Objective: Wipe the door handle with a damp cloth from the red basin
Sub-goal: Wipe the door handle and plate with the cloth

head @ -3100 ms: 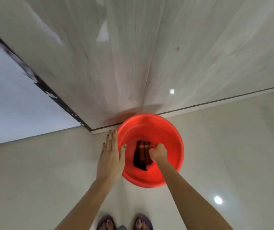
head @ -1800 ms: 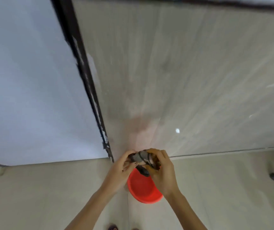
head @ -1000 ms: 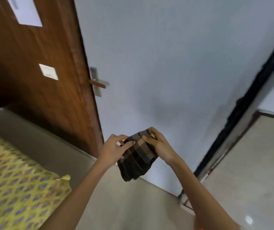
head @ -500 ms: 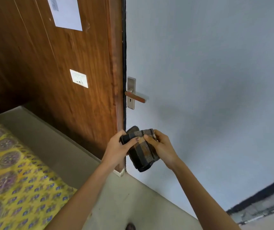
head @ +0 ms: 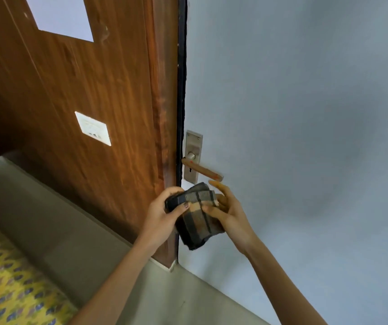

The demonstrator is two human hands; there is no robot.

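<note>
A brown lever door handle (head: 203, 170) sticks out from a metal plate (head: 193, 146) on the pale grey door (head: 305, 113). Just below it I hold a folded dark checked cloth (head: 196, 215) with both hands. My left hand (head: 162, 211) grips its left upper edge, thumb on top. My right hand (head: 227, 208) supports its right side, thumb on the cloth, fingers stretched up towards the handle's tip. The red basin is out of view.
A wooden panel (head: 82, 102) with a white switch plate (head: 93, 128) and a paper sheet (head: 62, 17) stands left of the door. A yellow patterned fabric (head: 7, 287) lies at the lower left. Beige floor (head: 108, 242) runs below.
I took the cloth out of the red basin, turned left to the door and moved closer. The cloth has risen to just under the handle, and my right fingers have opened upward.
</note>
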